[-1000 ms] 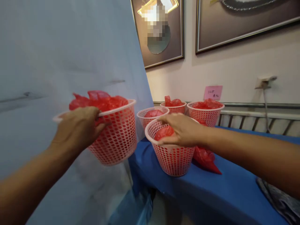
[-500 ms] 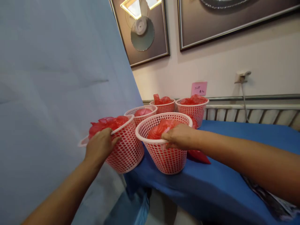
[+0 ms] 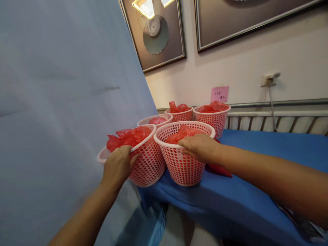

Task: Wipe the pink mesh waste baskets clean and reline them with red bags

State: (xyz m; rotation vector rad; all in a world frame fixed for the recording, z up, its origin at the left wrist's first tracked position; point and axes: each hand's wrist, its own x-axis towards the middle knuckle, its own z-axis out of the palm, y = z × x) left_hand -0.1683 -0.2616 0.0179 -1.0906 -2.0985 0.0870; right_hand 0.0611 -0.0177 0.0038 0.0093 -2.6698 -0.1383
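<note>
My left hand is closed on the rim of a pink perforated plastic basket, which holds crumpled red plastic bags. That basket sits at the left corner of the blue-covered table, tilted a little, its left rim against the curtain. My right hand grips the near rim of a second pink basket, its thumb over the rim. Red plastic fills this one too. The two baskets stand side by side, their rims meeting or nearly so. Some fingers of both hands are hidden.
Behind stand three more pink baskets with red plastic: one at the left, one at the back, one at the right. A blue-grey curtain borders the left. A pink note and a plugged-in cord are at the wall.
The left basket has shifted right and inward, closer to the second basket, with my left hand on its rim. The right-hand basket has also moved slightly right.
</note>
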